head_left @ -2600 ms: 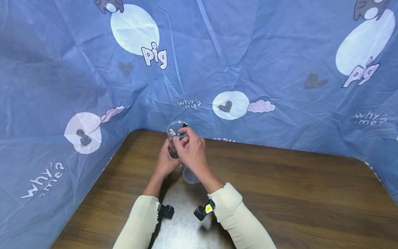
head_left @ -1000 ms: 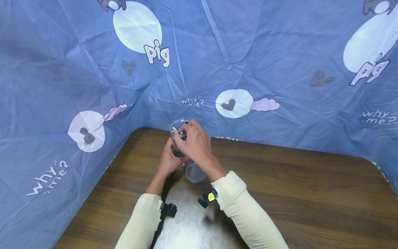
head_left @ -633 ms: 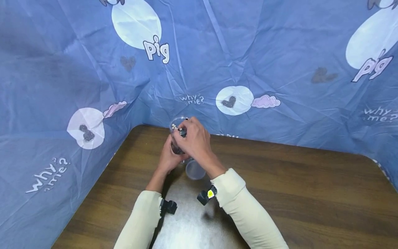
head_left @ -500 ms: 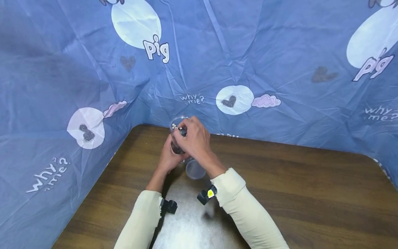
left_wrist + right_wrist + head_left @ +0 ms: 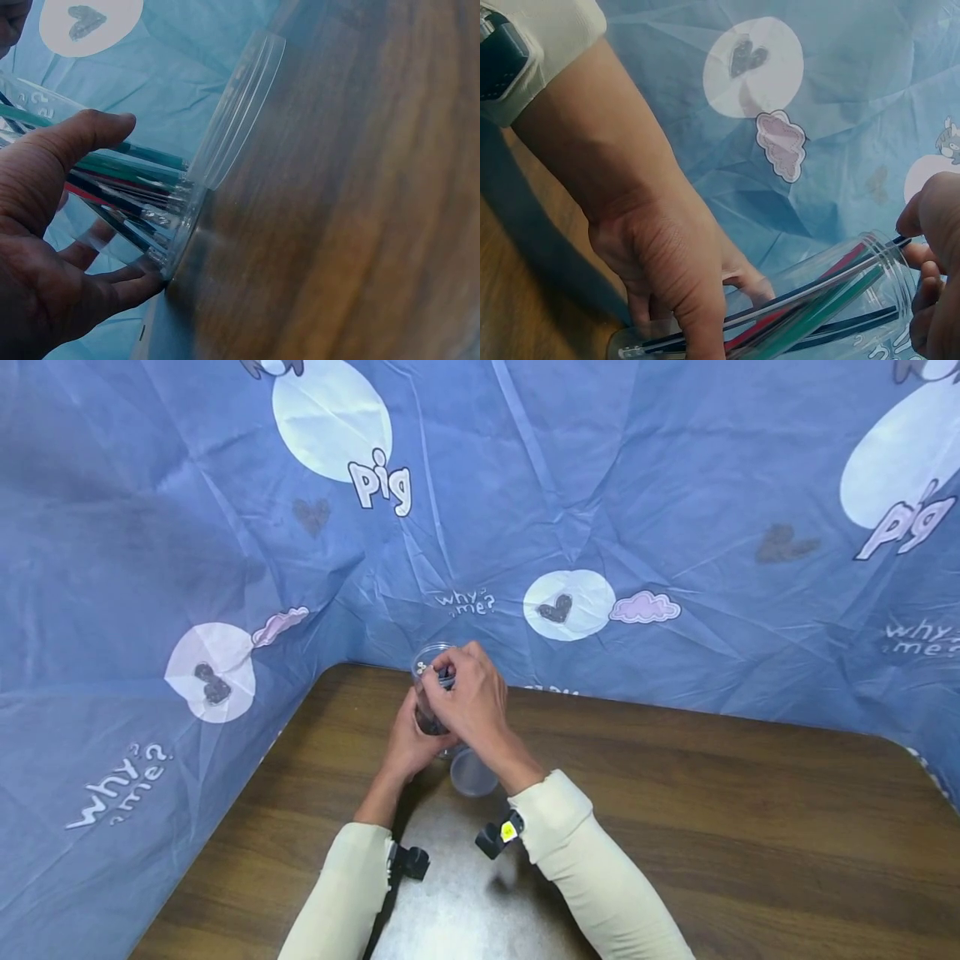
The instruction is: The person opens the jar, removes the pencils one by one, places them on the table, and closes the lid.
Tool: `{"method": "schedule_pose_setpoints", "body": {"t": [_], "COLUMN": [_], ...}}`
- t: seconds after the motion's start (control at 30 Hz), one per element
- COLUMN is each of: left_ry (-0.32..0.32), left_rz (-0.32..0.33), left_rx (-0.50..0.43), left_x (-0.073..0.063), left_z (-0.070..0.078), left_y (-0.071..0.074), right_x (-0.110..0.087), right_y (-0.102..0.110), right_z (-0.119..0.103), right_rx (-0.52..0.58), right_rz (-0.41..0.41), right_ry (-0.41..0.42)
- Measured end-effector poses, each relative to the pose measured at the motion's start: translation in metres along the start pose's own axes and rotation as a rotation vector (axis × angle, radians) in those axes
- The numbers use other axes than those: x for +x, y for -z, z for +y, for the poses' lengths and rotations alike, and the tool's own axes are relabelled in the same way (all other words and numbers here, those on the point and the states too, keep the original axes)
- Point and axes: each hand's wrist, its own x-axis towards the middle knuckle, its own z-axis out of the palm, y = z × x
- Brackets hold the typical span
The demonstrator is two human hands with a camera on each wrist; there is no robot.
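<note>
A clear plastic jar (image 5: pixel 429 706) stands upright near the back left of the table, holding several slim pencil-like sticks (image 5: pixel 810 315) in green, red and dark colours. My left hand (image 5: pixel 410 739) grips the jar low on its side; in the left wrist view that hand (image 5: pixel 52 217) has its thumb along the wall and fingertips near the base. Over the jar's mouth, my right hand (image 5: pixel 470 693) pinches the top end of one dark stick (image 5: pixel 902 241), as the right wrist view shows. Most of the stick ends are hidden behind the right hand in the head view.
A clear round lid (image 5: pixel 474 772) lies on the wooden table (image 5: pixel 675 802) just in front of the jar. Blue printed cloth (image 5: pixel 630 518) hangs behind and to the left, close to the table's back edge. Both wrists carry small black cameras (image 5: pixel 412 863).
Since the earliest frame, my right hand has moved from the jar's near rim to over its mouth, its fingers now on a dark stick. My left hand keeps its grip on the jar.
</note>
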Motion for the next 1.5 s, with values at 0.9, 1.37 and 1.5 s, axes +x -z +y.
{"method": "schedule_pose_setpoints", "body": {"t": [0.9,1.37,1.5], "left_ry": [0.020,0.026,0.005], "left_rz": [-0.004,0.018,0.027], "left_rx": [-0.011,0.029,0.051], "left_x": [-0.0008,-0.0010,-0.0006], "left_z": [0.0005,0.0002,-0.0005], "left_y": [-0.0011,-0.0015,-0.0026], "right_x": [0.0049,0.0065,0.0075], "right_y": [0.0013,0.0034,0.0044], "right_z": [0.0029,0.0017,0.0018], "right_rx": [0.104,0.246,0.311], "right_rz": [0.169,0.263,0.272], "right_ry": [0.109,0.157,0.178]}}
